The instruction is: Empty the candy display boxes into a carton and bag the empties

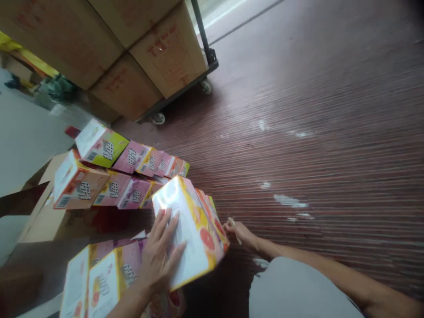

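My left hand (162, 251) lies with fingers spread on the white face of a carton with yellow edges and fruit pictures (195, 221). This carton is tilted, and a second orange-red carton (212, 212) sits against its far side. Close to that side, my right hand (241, 236) has its fingers closed around a thin pale stick-like thing (234, 229), whose kind I cannot make out. Beneath and beside my left forearm stand more white-and-yellow cartons (102, 282), partly hidden by the arm.
Two rows of colourful printed cartons (112, 185) stand at left, beside an open brown cardboard box (46, 216). Large brown boxes (168, 62) are stacked on a wheeled trolley (179, 95) at the top. The ridged dark red floor (318, 145) has white smears. My pale-clothed knee (298, 291) is at the bottom.
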`<action>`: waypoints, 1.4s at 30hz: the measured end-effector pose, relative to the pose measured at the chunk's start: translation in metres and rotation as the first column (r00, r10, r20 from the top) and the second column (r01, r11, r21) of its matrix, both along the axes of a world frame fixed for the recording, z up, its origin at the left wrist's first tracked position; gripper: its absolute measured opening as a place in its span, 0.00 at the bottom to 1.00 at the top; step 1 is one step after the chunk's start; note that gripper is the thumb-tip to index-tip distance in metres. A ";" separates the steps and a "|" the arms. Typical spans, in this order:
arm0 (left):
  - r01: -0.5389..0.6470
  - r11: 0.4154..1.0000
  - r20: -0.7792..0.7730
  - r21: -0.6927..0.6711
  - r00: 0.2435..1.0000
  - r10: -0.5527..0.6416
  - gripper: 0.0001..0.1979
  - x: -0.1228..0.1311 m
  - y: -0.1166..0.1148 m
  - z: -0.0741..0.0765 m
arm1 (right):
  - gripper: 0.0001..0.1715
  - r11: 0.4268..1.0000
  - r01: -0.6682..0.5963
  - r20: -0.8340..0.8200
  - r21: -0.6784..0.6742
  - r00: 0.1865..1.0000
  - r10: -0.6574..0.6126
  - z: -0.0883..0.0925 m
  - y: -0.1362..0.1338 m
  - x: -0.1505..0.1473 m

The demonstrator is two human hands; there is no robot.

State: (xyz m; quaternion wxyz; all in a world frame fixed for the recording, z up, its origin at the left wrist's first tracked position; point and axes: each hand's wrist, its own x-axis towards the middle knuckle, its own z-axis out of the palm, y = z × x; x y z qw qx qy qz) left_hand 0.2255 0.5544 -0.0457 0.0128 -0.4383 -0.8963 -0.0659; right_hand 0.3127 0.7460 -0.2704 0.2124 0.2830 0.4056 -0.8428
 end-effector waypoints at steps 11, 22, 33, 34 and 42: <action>-0.094 0.982 0.037 -0.166 0.994 0.101 0.39 0.060 -0.022 0.006 | 0.15 0.776 -0.307 0.072 0.551 0.944 0.322 -0.003 0.023 -0.022; -0.032 0.987 0.037 -0.156 0.999 0.038 0.43 0.059 -0.032 0.001 | 0.11 0.992 -0.122 0.194 0.005 0.974 0.119 0.023 0.000 -0.009; -0.337 0.935 -0.077 -0.113 0.941 0.330 0.35 0.030 -0.062 -0.010 | 0.14 0.873 -0.331 -0.141 0.358 0.905 0.401 0.027 -0.066 -0.123; -0.348 0.931 -0.074 -0.108 0.937 0.342 0.34 0.028 -0.066 -0.010 | 0.16 0.774 -0.369 -0.117 0.515 0.864 0.490 0.026 -0.061 -0.127; -0.308 0.945 -0.073 -0.111 0.951 0.302 0.36 0.023 -0.070 -0.008 | 0.22 0.406 -0.510 0.145 0.758 0.739 0.658 0.004 -0.046 -0.100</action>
